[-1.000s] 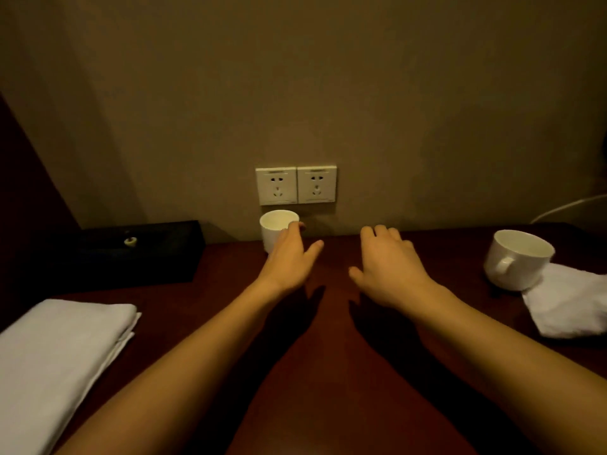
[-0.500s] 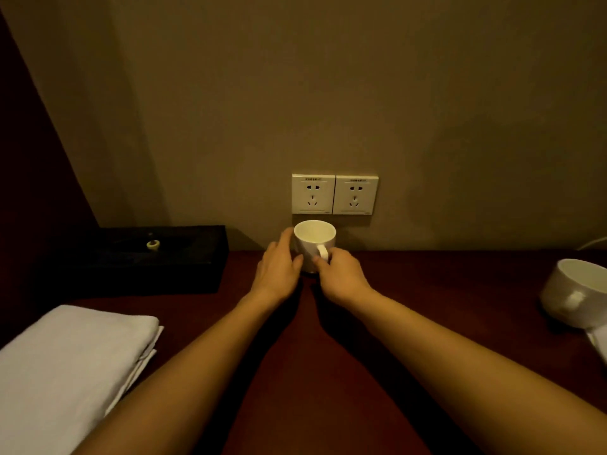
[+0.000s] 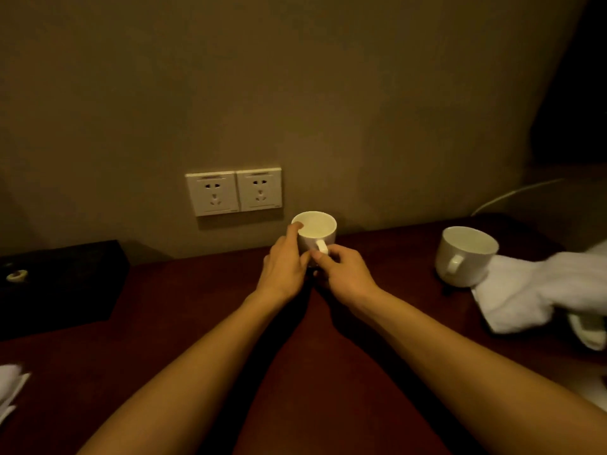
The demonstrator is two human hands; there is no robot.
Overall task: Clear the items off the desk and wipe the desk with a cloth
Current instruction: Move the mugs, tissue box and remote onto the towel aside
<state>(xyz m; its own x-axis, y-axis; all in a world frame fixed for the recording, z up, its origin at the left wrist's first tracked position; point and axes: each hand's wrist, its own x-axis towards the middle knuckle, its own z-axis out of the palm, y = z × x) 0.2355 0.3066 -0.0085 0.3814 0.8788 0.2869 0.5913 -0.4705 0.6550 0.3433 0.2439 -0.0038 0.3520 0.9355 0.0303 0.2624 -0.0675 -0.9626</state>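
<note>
Hands meet at a small white cup [image 3: 317, 228] standing upright at the back of the dark reddish desk [image 3: 203, 310], close to the wall and just below and to the right of a pair of white wall sockets [image 3: 234, 192]. The left hand [image 3: 283, 267] wraps the cup's left side, its forefinger reaching up to the rim, while the right hand [image 3: 345, 274] pinches the cup's handle, which faces the viewer, between thumb and curled fingers; both hands thus grip the cup, and the thumbs nearly touch in front of it. Whether the cup's base rests on the desk or is raised cannot be told, since the hands hide it. Both bare forearms extend from the bottom edge of the view and converge toward the cup. To the right, well apart from the held cup, a second, larger white cup [image 3: 466, 256] stands upright with its handle toward the viewer, touching a crumpled white cloth [image 3: 538, 290] that lies along the desk's right edge. At the left rear, a black box [image 3: 62, 284] sits on the desk, with a small pale ring-like object on its top. A corner of folded white fabric [image 3: 10, 385] shows at the lower left edge. A thin pale cable [image 3: 512, 193] curves against the wall at far right.
</note>
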